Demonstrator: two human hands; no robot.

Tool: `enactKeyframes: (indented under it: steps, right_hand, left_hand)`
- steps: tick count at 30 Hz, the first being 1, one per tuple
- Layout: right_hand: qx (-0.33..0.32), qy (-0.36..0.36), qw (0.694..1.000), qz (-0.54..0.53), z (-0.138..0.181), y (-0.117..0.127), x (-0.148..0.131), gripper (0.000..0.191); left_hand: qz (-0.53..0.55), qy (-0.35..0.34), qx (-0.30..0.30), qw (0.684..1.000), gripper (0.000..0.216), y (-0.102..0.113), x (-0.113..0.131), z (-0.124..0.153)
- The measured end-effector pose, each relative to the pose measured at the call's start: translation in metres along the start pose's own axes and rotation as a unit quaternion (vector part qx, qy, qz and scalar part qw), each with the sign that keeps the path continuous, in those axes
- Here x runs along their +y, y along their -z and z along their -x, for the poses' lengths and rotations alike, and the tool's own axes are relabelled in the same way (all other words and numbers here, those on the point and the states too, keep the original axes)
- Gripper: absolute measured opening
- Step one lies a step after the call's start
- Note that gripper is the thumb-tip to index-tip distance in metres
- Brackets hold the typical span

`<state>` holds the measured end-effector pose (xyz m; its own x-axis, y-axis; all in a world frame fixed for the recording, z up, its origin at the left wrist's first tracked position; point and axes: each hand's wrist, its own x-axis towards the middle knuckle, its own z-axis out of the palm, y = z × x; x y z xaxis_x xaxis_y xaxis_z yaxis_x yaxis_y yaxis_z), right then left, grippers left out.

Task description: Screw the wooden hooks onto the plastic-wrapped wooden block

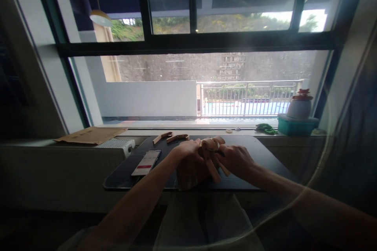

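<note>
At the near middle of the dark table (241, 180), both hands work close together on a tan piece with curved, strap-like parts (212, 164). My left hand (188, 150) is closed around its left side. From the right, my right hand (237, 159) is closed against it, fingers pinched on something small and dark that I cannot make out. Below my left hand sits a brown, box-like thing (190, 176), partly hidden and in shadow. Two similar tan curved pieces (161, 137) (178, 137) lie apart at the table's far edge.
A phone (146, 162) with a lit screen lies left of my left forearm. Behind the table runs a window sill with a brown paper envelope (91, 135), a green cloth (266, 128), and a teal box (297, 125) under a white container with a red top (299, 106). A radiator (118, 145) stands left.
</note>
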<state>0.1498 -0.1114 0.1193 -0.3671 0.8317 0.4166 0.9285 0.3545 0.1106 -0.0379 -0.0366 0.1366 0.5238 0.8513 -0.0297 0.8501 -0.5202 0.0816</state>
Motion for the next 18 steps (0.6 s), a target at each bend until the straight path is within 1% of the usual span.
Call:
enactKeyframes:
  steps: [3,6,8,11,14,16,18]
  right_hand:
    - [-0.007,-0.041,0.999,-0.025,0.0,-0.003,0.004,0.034]
    - [-0.012,-0.042,0.999,-0.026,-0.001,-0.002,0.003,0.035]
    - [-0.01,-0.018,1.0,-0.011,-0.001,0.002,-0.001,0.03]
    - [-0.01,0.048,0.998,0.025,-0.002,0.007,-0.006,0.022]
    - [-0.023,0.104,0.993,0.053,-0.006,0.008,-0.008,0.026]
    - [-0.034,0.121,0.99,0.06,-0.008,0.008,-0.007,0.026]
    - [-0.043,0.12,0.99,0.058,-0.009,0.008,-0.007,0.027]
  left_hand:
    - [-0.005,0.007,-0.003,1.0,0.076,0.001,0.003,0.001]
    - [-0.008,0.01,-0.006,1.0,0.074,0.004,0.005,0.002]
    - [-0.01,0.007,-0.009,1.0,0.071,0.005,0.006,0.002]
    - [-0.009,-0.002,-0.011,1.0,0.07,0.005,0.004,0.001]
    - [-0.004,-0.006,-0.01,1.0,0.073,0.002,-0.001,-0.001]
    - [-0.001,-0.006,-0.008,1.0,0.074,0.0,-0.003,-0.003]
    - [0.0,-0.005,-0.007,1.0,0.073,-0.001,-0.004,-0.004]
